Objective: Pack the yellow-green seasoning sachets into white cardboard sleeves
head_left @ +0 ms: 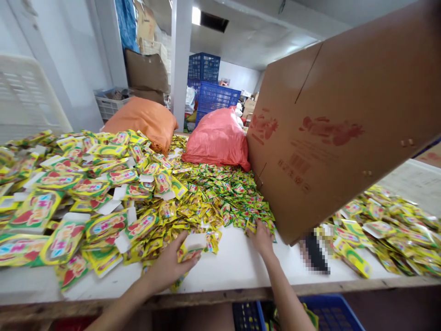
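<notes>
My left hand (pixel 168 262) is closed round a small yellow-and-green carton (pixel 193 246) with its white end flap raised, just above the table's front part. Beside the carton's right end lies a yellow sachet (pixel 214 241). My right hand (pixel 262 240) reaches to the near edge of a heap of green and yellow sachets (pixel 237 193); its fingers are bent over a yellow sachet (pixel 251 226), and the fingertips are partly hidden. Many unsealed small cartons (pixel 103 225), printed with fruit pictures, are piled to the left of my left hand.
A big brown cardboard box (pixel 310 128) leans over the table's right side. Behind the sachets sit a red sack (pixel 217 138) and an orange sack (pixel 141 119). More cartons (pixel 386 230) lie at right. A blue crate (pixel 330 310) stands below the white table (pixel 230 264).
</notes>
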Demonstrator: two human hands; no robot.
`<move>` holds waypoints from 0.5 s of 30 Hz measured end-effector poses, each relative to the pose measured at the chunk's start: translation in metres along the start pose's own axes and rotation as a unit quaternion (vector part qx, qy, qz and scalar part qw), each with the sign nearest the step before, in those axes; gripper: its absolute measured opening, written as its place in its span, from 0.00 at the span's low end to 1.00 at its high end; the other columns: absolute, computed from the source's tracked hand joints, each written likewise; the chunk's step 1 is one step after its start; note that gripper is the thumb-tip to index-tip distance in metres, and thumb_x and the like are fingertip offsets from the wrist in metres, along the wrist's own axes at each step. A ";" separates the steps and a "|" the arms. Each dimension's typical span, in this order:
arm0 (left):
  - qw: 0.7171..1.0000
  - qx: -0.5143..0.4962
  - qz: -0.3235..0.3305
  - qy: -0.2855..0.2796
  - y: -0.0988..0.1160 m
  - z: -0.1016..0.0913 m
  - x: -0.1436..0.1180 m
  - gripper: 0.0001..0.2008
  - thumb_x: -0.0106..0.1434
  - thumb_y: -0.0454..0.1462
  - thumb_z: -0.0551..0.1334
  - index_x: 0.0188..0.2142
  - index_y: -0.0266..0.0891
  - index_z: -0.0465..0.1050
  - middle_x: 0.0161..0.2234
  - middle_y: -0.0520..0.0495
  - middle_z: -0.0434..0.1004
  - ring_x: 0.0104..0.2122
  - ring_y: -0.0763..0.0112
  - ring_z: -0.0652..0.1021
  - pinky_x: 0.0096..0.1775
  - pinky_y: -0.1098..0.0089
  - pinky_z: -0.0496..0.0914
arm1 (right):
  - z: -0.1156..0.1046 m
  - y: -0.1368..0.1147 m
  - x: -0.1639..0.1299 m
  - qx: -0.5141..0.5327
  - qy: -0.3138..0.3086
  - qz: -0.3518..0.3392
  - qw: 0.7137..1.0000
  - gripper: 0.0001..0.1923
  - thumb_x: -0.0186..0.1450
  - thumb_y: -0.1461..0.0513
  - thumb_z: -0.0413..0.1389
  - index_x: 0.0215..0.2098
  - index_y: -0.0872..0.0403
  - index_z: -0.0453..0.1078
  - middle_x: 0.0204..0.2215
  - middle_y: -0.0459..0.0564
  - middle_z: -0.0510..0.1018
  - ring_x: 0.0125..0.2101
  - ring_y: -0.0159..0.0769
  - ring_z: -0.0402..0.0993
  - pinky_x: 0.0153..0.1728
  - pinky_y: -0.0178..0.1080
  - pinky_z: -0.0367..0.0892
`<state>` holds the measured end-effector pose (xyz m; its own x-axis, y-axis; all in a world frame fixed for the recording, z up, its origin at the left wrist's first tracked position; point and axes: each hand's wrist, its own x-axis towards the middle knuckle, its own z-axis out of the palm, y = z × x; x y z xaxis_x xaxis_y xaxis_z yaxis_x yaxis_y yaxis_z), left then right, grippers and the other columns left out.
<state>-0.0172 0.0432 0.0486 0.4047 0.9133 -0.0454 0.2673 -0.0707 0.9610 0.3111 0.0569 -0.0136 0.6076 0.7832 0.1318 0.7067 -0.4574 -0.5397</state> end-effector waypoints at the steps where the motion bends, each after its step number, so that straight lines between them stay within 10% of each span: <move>1: 1.000 -0.014 -0.013 0.000 -0.002 0.006 -0.003 0.27 0.49 0.42 0.65 0.48 0.37 0.66 0.40 0.41 0.77 0.42 0.58 0.75 0.45 0.63 0.67 | 0.000 -0.002 0.000 -0.006 -0.020 -0.005 1.000 0.25 0.50 0.59 0.58 0.46 0.57 0.65 0.48 0.62 0.68 0.53 0.56 0.57 0.51 0.55 0.47; 7: 0.996 -0.060 -0.062 -0.036 -0.008 0.031 -0.011 0.25 0.51 0.44 0.64 0.47 0.35 0.66 0.35 0.42 0.78 0.39 0.58 0.76 0.42 0.62 0.69 | -0.010 -0.009 -0.034 0.017 -0.167 -0.069 0.983 0.21 0.43 0.63 0.61 0.37 0.56 0.69 0.32 0.51 0.76 0.38 0.47 0.71 0.41 0.47 0.61; 15: 0.990 -0.131 -0.017 -0.057 -0.017 0.048 0.003 0.22 0.52 0.39 0.63 0.47 0.36 0.67 0.41 0.42 0.77 0.42 0.61 0.75 0.44 0.63 0.68 | -0.024 -0.029 -0.088 0.162 -0.288 -0.169 0.929 0.13 0.56 0.60 0.52 0.39 0.55 0.67 0.28 0.46 0.76 0.28 0.36 0.71 0.31 0.37 0.66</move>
<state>0.0217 0.0282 0.0186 0.4999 0.8607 -0.0959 0.0531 0.0800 0.9954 0.2461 -0.0087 0.0098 0.0103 0.9970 -0.0762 0.6199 -0.0661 -0.7819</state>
